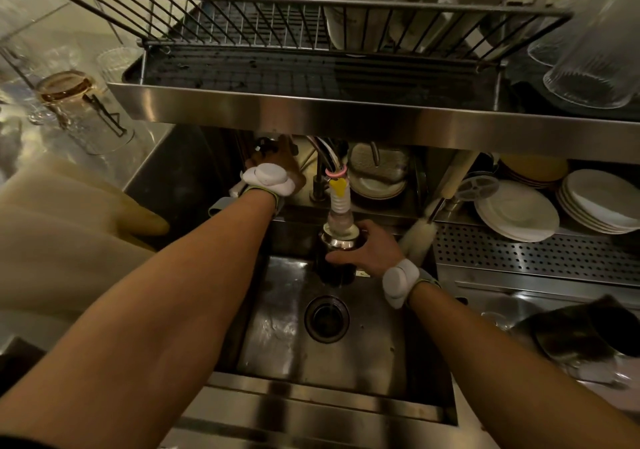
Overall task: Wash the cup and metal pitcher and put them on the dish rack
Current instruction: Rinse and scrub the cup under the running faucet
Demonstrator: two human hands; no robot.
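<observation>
**A:** Dead centre: the vessel (337, 263) stands upright in the sink (277, 344), mouth up, right under the tap nozzle (339, 202), which hangs just above its shiny rim. It has a dark body and a bright rim, and whether it's the cup or the metal pitcher is hard to call from this angle.

**B:** And who has it?

**A:** The right grip (372, 251). It comes in from the vessel's right side, thumb across the near wall, fingers round the back. It's clamped on, no doubt. The long axis is vertical, so the hand wraps it side-on.

**B:** The left grip (277, 168)?

**A:** Up and to the left, well apart from the vessel, tucked under the shelf lip behind the sink, at what looks like the tap's handle. The shelf edge hides the fingers, so whether they're closed on anything can't be told.

**B:** So this is the rinse?

**A:** It looks that way: one hand to hold, one to work the water. No clear stream shows, though.

**B:** And where does it go after?

**A:** The dish rack (242, 25) sits on the shelf above and behind the tap. The right grip is far nearer and is on the vessel. The lift would likely have to drop clear of the nozzle, then come up past the shelf's steel front edge. That edge is the thing to watch.
</observation>
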